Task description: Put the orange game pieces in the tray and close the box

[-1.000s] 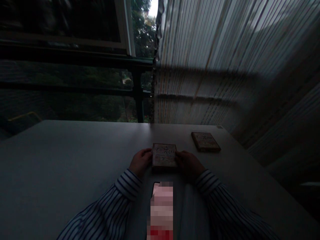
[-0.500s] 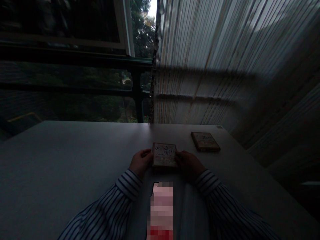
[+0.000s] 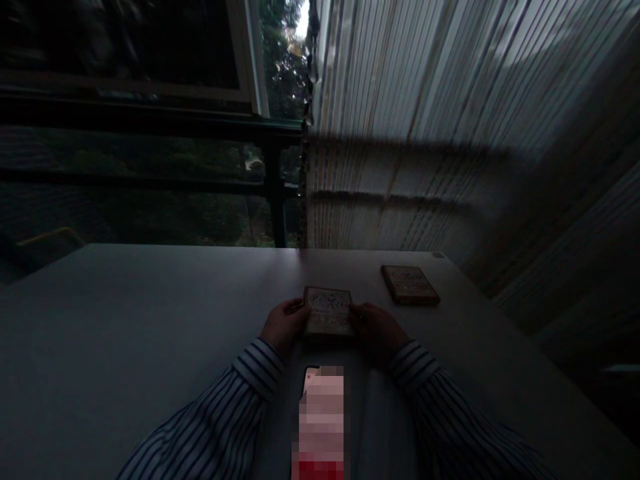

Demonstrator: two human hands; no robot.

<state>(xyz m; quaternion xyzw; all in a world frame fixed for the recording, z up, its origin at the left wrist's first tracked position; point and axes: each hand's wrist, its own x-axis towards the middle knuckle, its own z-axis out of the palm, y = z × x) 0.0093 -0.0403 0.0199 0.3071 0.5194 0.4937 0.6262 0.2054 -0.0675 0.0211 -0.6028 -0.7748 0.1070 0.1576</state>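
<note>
A flat square box [image 3: 329, 313] with a pale printed top and brown edges is held between both hands over the white table. My left hand [image 3: 286, 323] grips its left side, the thumb lying on the top edge. On the opposite side my right hand [image 3: 377, 328] pinches the right edge. The undersides of the fingers are hidden, and the dim light blurs the print. Just below the box lies a phone [image 3: 320, 427] with a lit, pixelated screen. A second, similar box [image 3: 410, 285] lies farther back on the right.
The white table [image 3: 150, 300] stretches to a far edge near a dark railing [image 3: 200, 127] and a window. A striped sheer curtain [image 3: 390, 87] hangs behind and to the right. Something pale and translucent [image 3: 387, 427] lies right of the phone.
My left thumb has shifted slightly right onto the box's top. Both hands still hold the box in nearly the same place, and the second box has stayed put.
</note>
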